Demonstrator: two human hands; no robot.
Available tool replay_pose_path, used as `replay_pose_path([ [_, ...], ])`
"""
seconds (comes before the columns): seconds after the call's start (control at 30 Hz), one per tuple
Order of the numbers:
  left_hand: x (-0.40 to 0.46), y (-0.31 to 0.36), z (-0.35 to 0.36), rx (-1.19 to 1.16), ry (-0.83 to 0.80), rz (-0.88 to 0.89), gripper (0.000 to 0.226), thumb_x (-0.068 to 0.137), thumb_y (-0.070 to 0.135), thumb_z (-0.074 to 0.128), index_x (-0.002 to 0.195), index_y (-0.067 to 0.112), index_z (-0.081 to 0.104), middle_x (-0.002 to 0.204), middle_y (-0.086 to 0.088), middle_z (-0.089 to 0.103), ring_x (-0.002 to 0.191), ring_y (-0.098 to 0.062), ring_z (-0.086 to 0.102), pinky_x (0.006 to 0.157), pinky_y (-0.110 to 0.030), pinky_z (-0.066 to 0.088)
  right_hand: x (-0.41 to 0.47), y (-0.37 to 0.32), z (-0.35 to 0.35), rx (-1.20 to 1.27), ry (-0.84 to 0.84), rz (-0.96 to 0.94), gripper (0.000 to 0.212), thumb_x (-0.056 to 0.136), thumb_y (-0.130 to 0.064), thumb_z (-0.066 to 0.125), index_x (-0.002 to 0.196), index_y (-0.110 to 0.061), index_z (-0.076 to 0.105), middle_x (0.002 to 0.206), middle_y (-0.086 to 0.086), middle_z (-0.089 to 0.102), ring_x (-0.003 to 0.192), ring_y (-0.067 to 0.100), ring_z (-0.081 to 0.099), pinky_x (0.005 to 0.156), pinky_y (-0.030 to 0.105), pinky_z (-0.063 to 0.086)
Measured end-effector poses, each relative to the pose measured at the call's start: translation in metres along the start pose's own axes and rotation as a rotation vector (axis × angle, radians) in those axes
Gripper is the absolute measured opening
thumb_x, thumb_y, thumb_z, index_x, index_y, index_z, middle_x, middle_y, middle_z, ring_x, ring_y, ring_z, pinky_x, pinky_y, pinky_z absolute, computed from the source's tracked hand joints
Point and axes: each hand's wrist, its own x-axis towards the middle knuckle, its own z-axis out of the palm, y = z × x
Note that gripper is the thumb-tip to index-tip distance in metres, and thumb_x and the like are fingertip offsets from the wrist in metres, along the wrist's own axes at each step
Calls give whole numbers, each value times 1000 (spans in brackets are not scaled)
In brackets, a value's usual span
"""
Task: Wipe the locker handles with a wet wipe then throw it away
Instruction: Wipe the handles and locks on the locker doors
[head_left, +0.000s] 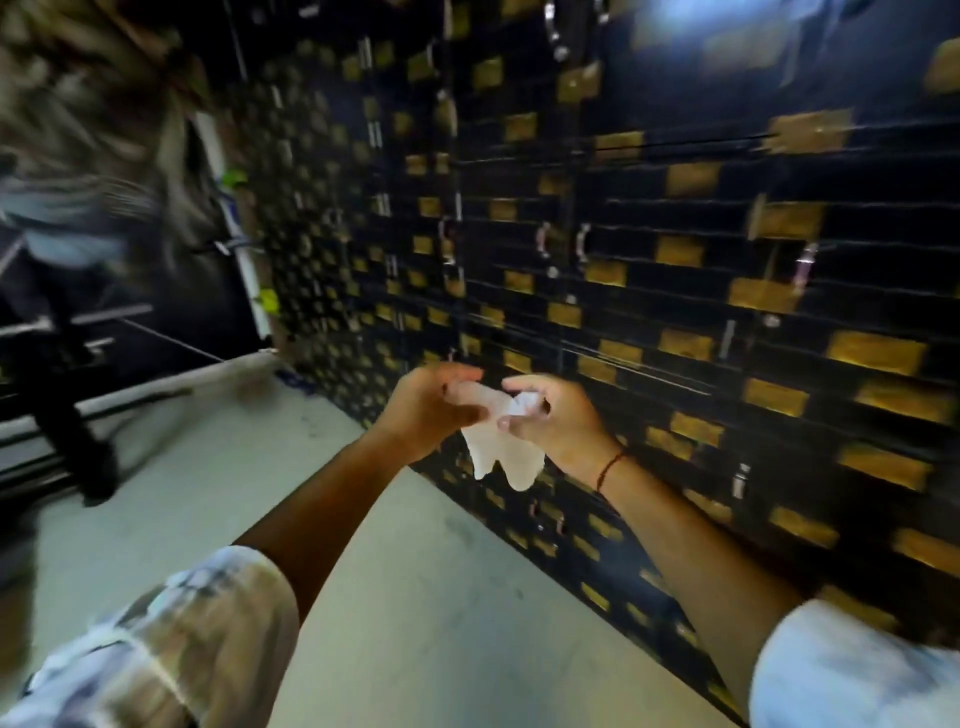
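We hold the wet wipe (498, 441) between both hands just below the centre of the frame. Our left hand (431, 405) has its fingers curled over the wipe's upper left edge, and our right hand (550, 415) pinches the bunched upper right part between thumb and fingertips. The white sheet hangs loose beneath them, its lower corners dangling free.

A thin dark cord bracelet (609, 467) circles our right wrist. Light patterned sleeves (171, 644) show at the lower left and lower right corners.

Behind the hands, a wall of dark lockers (675, 218) with gold rectangular patches fills the centre and right of the frame. Small metal locker handles (543, 240) stand on the doors, well apart from the wipe; none is being touched. The pale floor (395, 597) spreads below. At the upper left, another person (78, 208) appears, heavily blurred.
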Motion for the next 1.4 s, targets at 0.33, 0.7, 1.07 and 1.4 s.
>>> replay_pose_path([
  [0.33, 171, -171, -111, -11, 240, -220, 23, 98, 34, 66, 107, 13, 71, 102, 5, 69, 94, -13, 68, 71, -18, 52, 254, 4, 132, 83, 18, -39, 38, 87, -41, 70, 82, -4, 61, 81, 6, 66, 71, 15, 61, 61, 25, 51],
  [0.7, 376, -308, -211, -736, 295, -498, 35, 103, 38, 59, 124, 11, 65, 114, -11, 76, 105, -31, 73, 97, -55, 56, 504, 16, 244, 749, -514, 221, 30, 93, -15, 65, 122, -5, 65, 116, 12, 72, 109, 26, 69, 93, 42, 56],
  [1.07, 575, -481, -328, -749, 151, -386, 33, 99, 31, 66, 128, 16, 61, 120, -16, 69, 105, -34, 72, 89, -50, 61, 736, 14, 394, 825, -199, 392, 28, 87, -22, 72, 113, -13, 65, 108, 12, 73, 104, 28, 67, 96, 45, 52],
  [1.4, 765, -596, -418, -630, -48, -162, 24, 103, 2, 54, 119, 8, 72, 117, -12, 75, 109, -30, 72, 92, -52, 59, 943, 20, 464, 819, -139, 206, 34, 92, -19, 68, 125, -10, 64, 122, 12, 70, 115, 28, 65, 100, 48, 52],
])
